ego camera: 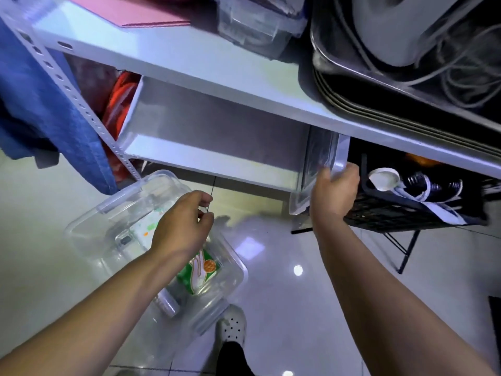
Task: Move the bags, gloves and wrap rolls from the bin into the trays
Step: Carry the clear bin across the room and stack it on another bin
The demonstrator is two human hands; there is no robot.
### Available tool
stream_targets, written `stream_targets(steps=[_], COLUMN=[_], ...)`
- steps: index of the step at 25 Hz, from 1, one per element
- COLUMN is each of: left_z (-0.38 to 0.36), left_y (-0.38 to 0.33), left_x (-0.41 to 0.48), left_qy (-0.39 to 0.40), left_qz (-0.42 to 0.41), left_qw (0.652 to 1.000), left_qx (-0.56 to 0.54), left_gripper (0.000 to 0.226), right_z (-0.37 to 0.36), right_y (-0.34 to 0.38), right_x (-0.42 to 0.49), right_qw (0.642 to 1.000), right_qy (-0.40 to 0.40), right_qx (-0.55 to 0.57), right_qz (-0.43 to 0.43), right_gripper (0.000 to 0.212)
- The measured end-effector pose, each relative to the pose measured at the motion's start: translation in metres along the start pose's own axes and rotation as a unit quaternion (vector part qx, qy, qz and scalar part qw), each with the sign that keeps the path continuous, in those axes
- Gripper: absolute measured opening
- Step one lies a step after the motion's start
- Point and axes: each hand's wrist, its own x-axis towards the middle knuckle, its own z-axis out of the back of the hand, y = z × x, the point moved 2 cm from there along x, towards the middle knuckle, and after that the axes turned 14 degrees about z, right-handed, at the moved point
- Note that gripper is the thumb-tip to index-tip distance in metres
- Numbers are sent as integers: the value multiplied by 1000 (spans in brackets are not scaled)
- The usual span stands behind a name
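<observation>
Bin (86, 238) one; clear tray (339, 154) one.

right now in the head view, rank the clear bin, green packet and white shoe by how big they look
1. clear bin
2. green packet and white shoe: about alike, both partly hidden, so unranked

White metal shelf (189, 66) carrying a pink sheet (130, 9), a clear lidded container (254, 25), stacked metal baking pans (379, 104) and a white appliance (393, 23) with its grey cord (466, 77). Blue cloth (40, 109) hangs at left. Black crate (406, 210) at right holds a white round scoop (383, 179). Glossy tiled floor (284, 294); white perforated shoe (233, 325).
</observation>
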Motion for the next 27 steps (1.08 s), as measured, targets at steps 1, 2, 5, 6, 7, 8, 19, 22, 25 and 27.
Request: stream_targets(steps=[1,2,5,6,7,8,19,22,25,27], left_z=[-2,-3,-7,-8,-9,-10,36,58,64,59], left_y=[-7,-13,-30,-34,-38,-39,89,135,179,208], left_x=[0,1,2,3,4,5,-36,-51,-68,-80], left_qy=[12,25,86,118,149,173,161,177,194,206], left_qz=[-6,-13,-28,-23,-11,7,272,290,305,306], left_qw=[1000,999,993,987,977,965,887,863,847,835], left_qx=[-7,-16,-70,-109,-154,-197,-336,-375,-391,-410], left_gripper=[23,23,20,18,16,16,17,15,14,18], right_z=[-2,-4,-12,-14,-16,-18,-2,5,-4,-16], right_y=[0,1,7,9,9,7,-17,-47,-71,-81], right_x=[-3,-9,-51,-70,-91,-111,-269,-282,-293,-299], right_qw=[1000,999,991,986,980,972,900,950,960,957], right_qy=[6,14,56,72,89,111,345,287,263,242], right_qx=[19,38,61,59,55,48,-12,-65,-98,-57], right_qz=[3,16,102,136,170,201,268,105,-17,-150], right_gripper=[15,14,17,19,21,23,52,41,45,56])
